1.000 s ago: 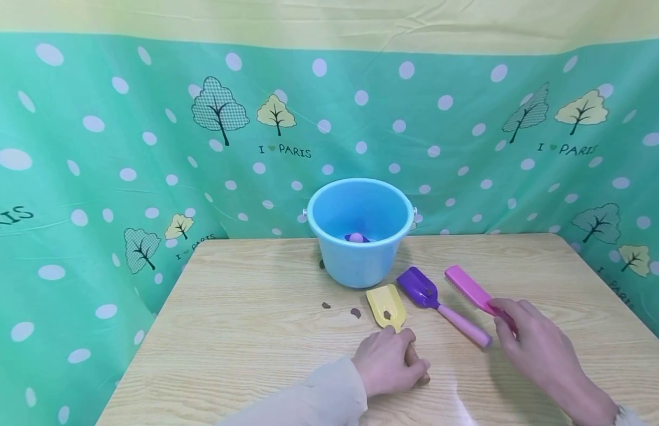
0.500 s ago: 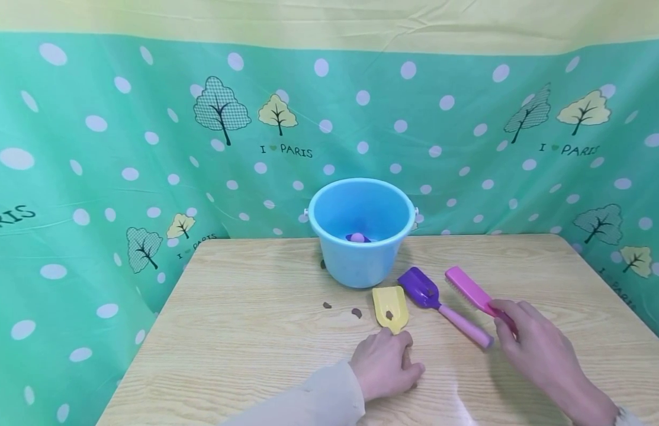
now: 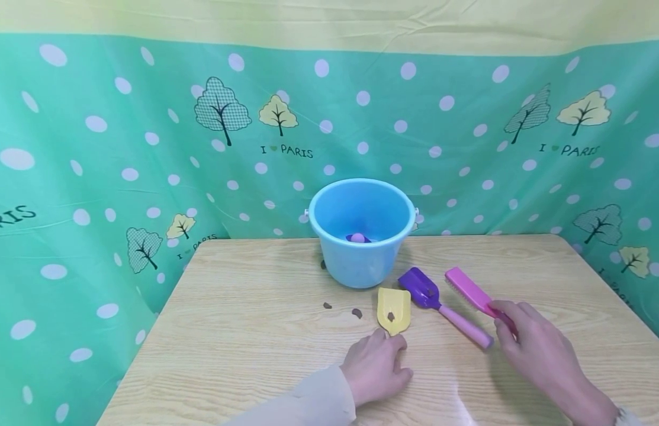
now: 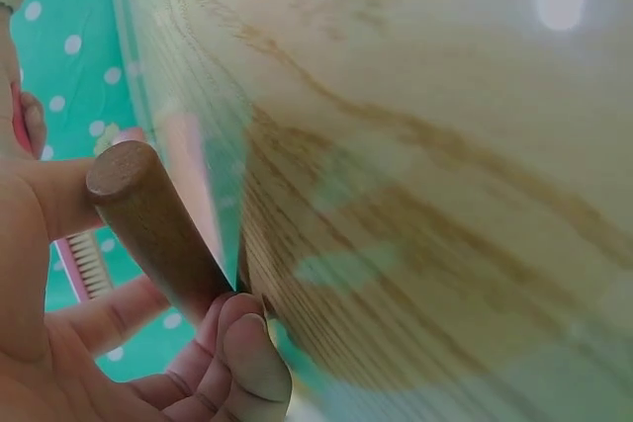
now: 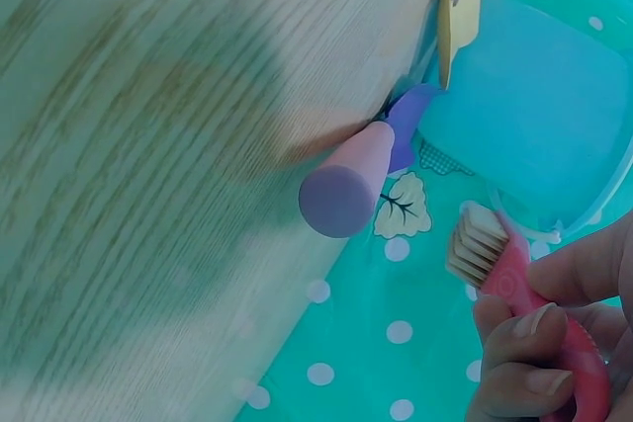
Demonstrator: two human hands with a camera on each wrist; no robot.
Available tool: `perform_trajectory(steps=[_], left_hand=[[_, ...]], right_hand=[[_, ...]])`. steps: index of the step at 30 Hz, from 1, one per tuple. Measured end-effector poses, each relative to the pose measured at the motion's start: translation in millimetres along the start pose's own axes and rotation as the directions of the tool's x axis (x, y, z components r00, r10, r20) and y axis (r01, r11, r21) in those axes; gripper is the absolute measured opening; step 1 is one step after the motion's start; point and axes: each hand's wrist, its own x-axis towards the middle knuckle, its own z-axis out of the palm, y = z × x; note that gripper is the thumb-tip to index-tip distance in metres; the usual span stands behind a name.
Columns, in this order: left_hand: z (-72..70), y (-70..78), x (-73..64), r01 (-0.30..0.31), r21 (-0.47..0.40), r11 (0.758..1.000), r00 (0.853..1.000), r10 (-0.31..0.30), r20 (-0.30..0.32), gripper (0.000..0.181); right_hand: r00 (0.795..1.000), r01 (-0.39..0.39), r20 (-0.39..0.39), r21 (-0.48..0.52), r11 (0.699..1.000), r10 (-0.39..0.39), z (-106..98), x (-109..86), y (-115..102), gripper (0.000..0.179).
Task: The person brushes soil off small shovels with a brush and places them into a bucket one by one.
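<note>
My left hand holds the brown handle of a small yellow toy shovel. In the head view the hand hides that handle; the left wrist view shows it between thumb and fingers. The yellow blade lies low over the table with a brown flake in it. My right hand grips the red-pink handle of a pink brush, bristles towards the left. Between the hands lies a purple toy shovel with a pink handle, and a small brown piece sits in its blade.
A light-blue bucket stands behind the shovels, with a purple and pink object inside. Two brown flakes lie left of the yellow blade, and a dark piece is beside the bucket. A green patterned curtain hangs behind the wooden table.
My left hand has drawn slightly back and left, and the yellow blade has swung right, now close to the purple blade. The right hand and brush have stayed put.
</note>
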Motion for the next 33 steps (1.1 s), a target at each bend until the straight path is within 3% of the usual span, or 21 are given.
perform_trajectory(steps=[15, 20, 33], left_hand=[[-2.6, -7.5, -8.0, -0.031, 0.069, 0.997, 0.999, 0.031, -0.007, 0.040], [-4.9, -9.0, -6.7, -0.025, 0.055, 0.998, 1.000, 0.026, -0.018, 0.026], [-9.1, -18.4, -1.5, 0.004, 0.026, 1.000, 0.998, -0.002, -0.060, 0.011]], right_hand=[[1.000, -0.013, 0.017, 0.000, 1.000, 0.013, 1, 0.6, 1, 0.033], [1.000, -0.008, 0.017, 0.002, 1.000, 0.008, 1, 0.8, 0, 0.033], [0.999, -0.021, 0.039, 0.005, 1.000, 0.021, 1, 1.1, -3, 0.034]])
